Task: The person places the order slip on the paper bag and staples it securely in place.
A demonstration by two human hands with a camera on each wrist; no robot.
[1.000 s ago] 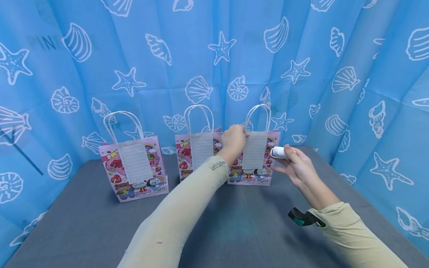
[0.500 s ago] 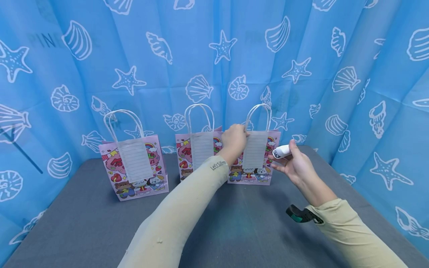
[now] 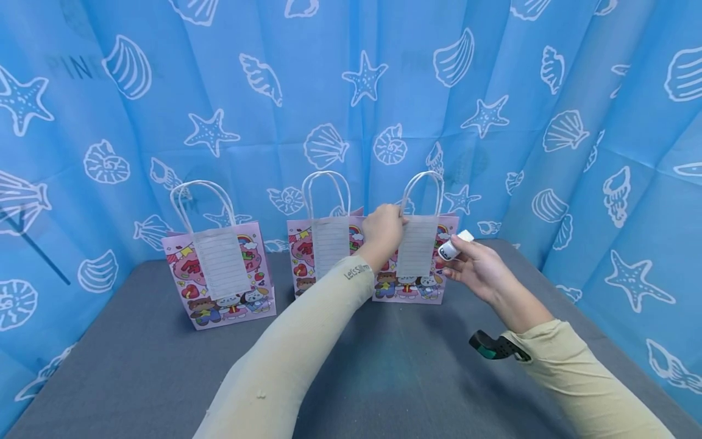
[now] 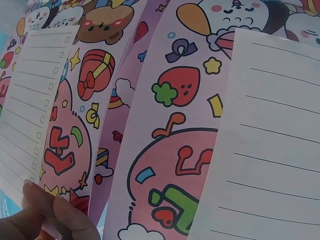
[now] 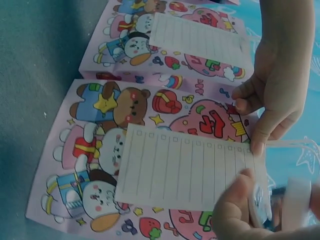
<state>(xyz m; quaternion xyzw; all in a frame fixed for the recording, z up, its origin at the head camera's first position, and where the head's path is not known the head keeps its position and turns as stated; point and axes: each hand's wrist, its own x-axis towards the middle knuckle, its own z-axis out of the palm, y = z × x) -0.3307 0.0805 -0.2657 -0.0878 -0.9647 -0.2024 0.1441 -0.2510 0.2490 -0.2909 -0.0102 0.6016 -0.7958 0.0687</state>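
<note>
Three pink cartoon-print paper gift bags with white twisted handles stand in the head view: a left bag (image 3: 181,262), a middle bag (image 3: 300,268) and a right bag (image 3: 408,296). A lined checklist sheet (image 3: 419,250) lies against the right bag's front, below its handle. My left hand (image 3: 384,228) pinches that sheet's top corner at the bag's rim. Between thumb and fingers, my right hand (image 3: 479,268) holds a small white tool (image 3: 451,245) with dark print, close to the sheet's right side. Its exact kind is unclear; the right wrist view blurs it.
Similar lined sheets hang on the left bag, sheet (image 3: 221,262), and the middle bag, sheet (image 3: 330,244). All stand on a dark grey tabletop (image 3: 137,372). A blue seashell curtain (image 3: 329,79) closes off the back and sides. A black wrist device (image 3: 496,347) juts from the right sleeve.
My right hand has turned the white tool, tilting it upward and bringing it slightly left, nearer the right bag. The left hand keeps its pinch in place; the bags have not moved.
</note>
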